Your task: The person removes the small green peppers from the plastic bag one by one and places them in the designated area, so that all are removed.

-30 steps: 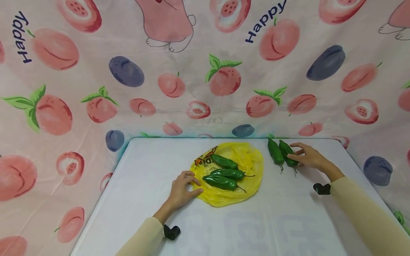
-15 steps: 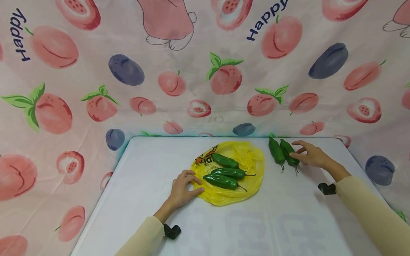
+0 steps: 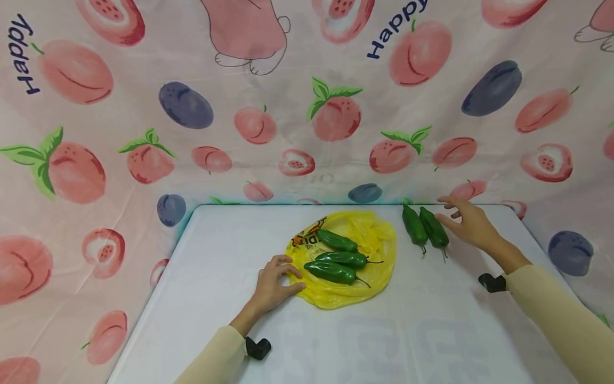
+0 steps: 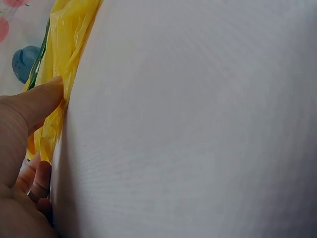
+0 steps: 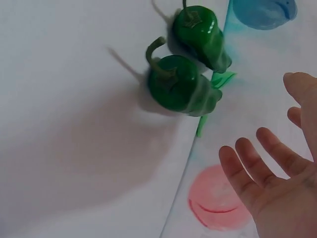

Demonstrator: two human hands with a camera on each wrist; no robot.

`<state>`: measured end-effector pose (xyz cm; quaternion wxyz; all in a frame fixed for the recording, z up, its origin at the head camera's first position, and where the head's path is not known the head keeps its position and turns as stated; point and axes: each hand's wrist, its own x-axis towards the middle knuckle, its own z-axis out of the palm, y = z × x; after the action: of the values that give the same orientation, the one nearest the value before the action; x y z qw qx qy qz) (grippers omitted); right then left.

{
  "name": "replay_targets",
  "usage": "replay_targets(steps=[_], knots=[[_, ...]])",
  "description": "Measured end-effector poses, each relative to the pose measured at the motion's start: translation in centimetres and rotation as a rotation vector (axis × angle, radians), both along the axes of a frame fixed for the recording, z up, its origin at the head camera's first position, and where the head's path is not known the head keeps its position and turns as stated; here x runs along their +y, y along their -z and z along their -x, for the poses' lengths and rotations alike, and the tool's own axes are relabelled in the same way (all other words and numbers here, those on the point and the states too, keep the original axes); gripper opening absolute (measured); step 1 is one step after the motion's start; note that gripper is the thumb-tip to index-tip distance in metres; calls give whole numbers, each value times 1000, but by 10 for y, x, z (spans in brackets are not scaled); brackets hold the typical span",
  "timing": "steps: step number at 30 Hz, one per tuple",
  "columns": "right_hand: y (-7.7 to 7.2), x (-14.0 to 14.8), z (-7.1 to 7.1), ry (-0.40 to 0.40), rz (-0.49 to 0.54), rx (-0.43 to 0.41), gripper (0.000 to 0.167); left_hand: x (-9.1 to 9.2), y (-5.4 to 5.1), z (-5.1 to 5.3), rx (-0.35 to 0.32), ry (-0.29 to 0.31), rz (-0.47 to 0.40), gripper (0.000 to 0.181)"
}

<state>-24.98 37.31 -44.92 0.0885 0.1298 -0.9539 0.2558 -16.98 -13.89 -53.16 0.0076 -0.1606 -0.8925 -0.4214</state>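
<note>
Three glossy green peppers [image 3: 341, 260] lie on a flattened yellow plastic bag [image 3: 376, 280] in the head view. My left hand [image 3: 274, 285] rests at the bag's left edge, thumb and fingers apart and touching the plastic; in the left wrist view the thumb lies against the yellow film. To the right, two more green peppers lie side by side on the table: a left one [image 3: 414, 226] and a right one [image 3: 434, 228]. Just beyond the right one hovers my right hand [image 3: 472, 224], fingers spread and holding nothing. The right wrist view shows a gap between this hand [image 5: 277, 183] and the peppers.
A white table [image 3: 216, 256] carries everything. Behind and beside it hangs a pink fruit-print cloth [image 3: 268, 176], meeting the table's back edge close to the two right-hand peppers. A black wrist camera [image 3: 258, 348] sits at my left sleeve.
My right hand has drawn off the right pepper, up and to the right, and its fingers have parted from it. The left hand, bag and peppers stay in place.
</note>
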Motion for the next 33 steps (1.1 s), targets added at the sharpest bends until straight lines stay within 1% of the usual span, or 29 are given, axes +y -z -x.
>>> replay_targets(steps=[4, 10, 12, 18, 23, 27, 30, 33], knots=[[-6, -4, 0, -22, 11, 31, 51, 0, 0, 0, 1, -2, 5, 16], [-12, -10, 0, -64, -1, 44, 52, 0, 0, 0, 6, -5, 19, 16], [-14, -13, 0, -75, -5, 35, 52, 0, -1, -1, 13, -4, 20, 16], [-19, -23, 3, -115, -25, -5, 56, 0, -1, -1, -2, -5, 18, 17], [-25, -34, 6, -141, -32, -37, 58, 1, 0, -1, 18, -6, 27, 17], [-28, -42, 7, -163, -30, -71, 59, 1, -1, -1, 18, -12, 20, 17], [-30, -48, 8, -189, -37, -60, 58, 2, -2, -1, 13, -11, 11, 17], [-31, -53, 8, -224, -46, -16, 56, 2, -1, -2, 14, -12, 10, 16]])
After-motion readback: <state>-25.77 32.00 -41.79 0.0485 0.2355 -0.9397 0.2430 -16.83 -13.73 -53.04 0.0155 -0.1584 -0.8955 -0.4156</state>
